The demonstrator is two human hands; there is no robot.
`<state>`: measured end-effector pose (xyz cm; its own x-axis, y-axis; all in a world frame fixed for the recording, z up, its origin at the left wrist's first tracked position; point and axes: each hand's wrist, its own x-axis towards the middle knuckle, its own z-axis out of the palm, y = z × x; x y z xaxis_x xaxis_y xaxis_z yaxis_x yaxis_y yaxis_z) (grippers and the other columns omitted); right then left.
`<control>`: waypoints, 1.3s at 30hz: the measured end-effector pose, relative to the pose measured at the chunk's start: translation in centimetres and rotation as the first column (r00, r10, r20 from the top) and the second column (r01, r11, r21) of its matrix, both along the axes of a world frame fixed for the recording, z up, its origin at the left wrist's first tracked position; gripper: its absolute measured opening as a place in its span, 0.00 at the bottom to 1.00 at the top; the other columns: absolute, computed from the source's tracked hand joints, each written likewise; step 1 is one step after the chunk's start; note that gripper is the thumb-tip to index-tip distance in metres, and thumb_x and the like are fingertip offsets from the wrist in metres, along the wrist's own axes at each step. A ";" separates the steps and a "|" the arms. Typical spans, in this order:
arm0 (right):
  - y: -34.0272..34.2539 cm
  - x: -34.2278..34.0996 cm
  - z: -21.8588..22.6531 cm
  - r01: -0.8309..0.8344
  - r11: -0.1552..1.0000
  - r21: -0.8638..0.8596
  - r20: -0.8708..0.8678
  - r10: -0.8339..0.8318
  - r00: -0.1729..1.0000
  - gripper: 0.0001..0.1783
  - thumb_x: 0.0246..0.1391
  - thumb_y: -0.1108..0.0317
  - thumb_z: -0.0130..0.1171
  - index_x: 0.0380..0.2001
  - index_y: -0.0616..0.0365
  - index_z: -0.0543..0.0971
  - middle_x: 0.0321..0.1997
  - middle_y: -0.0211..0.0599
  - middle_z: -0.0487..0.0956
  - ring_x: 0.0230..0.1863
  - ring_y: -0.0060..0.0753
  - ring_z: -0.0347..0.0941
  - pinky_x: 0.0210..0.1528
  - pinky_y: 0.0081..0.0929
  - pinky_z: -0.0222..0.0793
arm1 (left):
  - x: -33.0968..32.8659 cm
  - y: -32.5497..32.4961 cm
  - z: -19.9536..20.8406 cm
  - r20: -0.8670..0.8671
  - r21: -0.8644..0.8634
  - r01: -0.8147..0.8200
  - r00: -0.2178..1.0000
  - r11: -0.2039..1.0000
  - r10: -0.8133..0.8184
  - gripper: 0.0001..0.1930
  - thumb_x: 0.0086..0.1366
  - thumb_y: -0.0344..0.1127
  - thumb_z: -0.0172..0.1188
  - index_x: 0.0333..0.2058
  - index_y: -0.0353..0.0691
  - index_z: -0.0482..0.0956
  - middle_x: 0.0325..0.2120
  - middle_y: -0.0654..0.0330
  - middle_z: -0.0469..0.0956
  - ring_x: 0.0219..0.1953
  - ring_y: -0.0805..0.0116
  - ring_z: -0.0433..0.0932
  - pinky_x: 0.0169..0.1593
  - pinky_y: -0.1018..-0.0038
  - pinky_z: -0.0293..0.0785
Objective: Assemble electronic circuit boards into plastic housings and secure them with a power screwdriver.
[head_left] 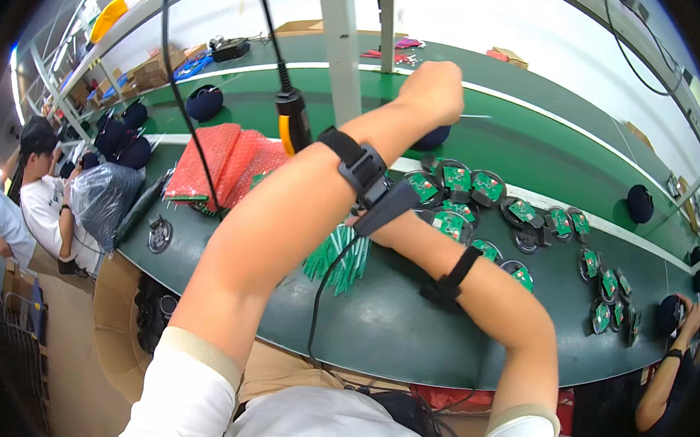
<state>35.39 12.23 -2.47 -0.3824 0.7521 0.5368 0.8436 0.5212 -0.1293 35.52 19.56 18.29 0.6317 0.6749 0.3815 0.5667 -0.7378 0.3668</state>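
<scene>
My left arm reaches across the bench, and my left hand [434, 94] is closed in a fist above the green rail. Its fingers curl away from view, so what they hold, if anything, is hidden. Just below that hand shows a dark blue rounded thing [433, 138]. My right arm passes beneath the left forearm, which covers most of my right hand [368, 223]; its fingers are hidden. A bunch of thin green strips [341, 260] lies beside the right hand. Right of it, green circuit boards [457, 178] sit in several round black housings.
A black and yellow power screwdriver [292, 120] hangs left of my left forearm. Red bubble wrap [219, 162] lies on the dark green bench [406, 342]. A cardboard box [116, 308] stands below its left edge. People work at the far left and far right.
</scene>
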 end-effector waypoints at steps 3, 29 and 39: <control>0.3 -1.1 1.5 0.067 0.988 -0.137 -0.105 -0.082 0.991 0.12 0.64 0.61 0.53 0.42 0.54 0.81 0.42 0.50 0.84 0.46 0.53 0.82 0.46 0.50 0.78 | 1.2 5.6 -1.0 -0.132 0.056 -0.093 0.986 0.994 0.100 0.17 0.56 0.22 0.61 0.42 0.43 0.89 0.43 0.47 0.86 0.50 0.49 0.84 0.56 0.60 0.79; -3.0 22.3 8.5 0.430 0.733 -0.528 -0.393 -0.659 0.641 0.15 0.55 0.67 0.68 0.46 0.59 0.84 0.42 0.50 0.84 0.44 0.51 0.81 0.52 0.43 0.74 | 11.3 10.3 -13.4 0.152 -0.191 0.372 0.925 0.908 -0.347 0.08 0.63 0.26 0.66 0.41 0.35 0.84 0.33 0.53 0.86 0.34 0.61 0.86 0.41 0.65 0.81; 0.2 22.7 7.6 0.638 0.665 -0.389 -0.093 -0.717 0.691 0.22 0.54 0.63 0.69 0.52 0.53 0.83 0.47 0.53 0.85 0.52 0.59 0.80 0.55 0.49 0.75 | 11.4 11.3 -13.3 0.543 -0.592 0.534 0.818 0.603 -0.190 0.06 0.75 0.29 0.56 0.41 0.33 0.78 0.32 0.56 0.82 0.29 0.69 0.82 0.35 0.72 0.80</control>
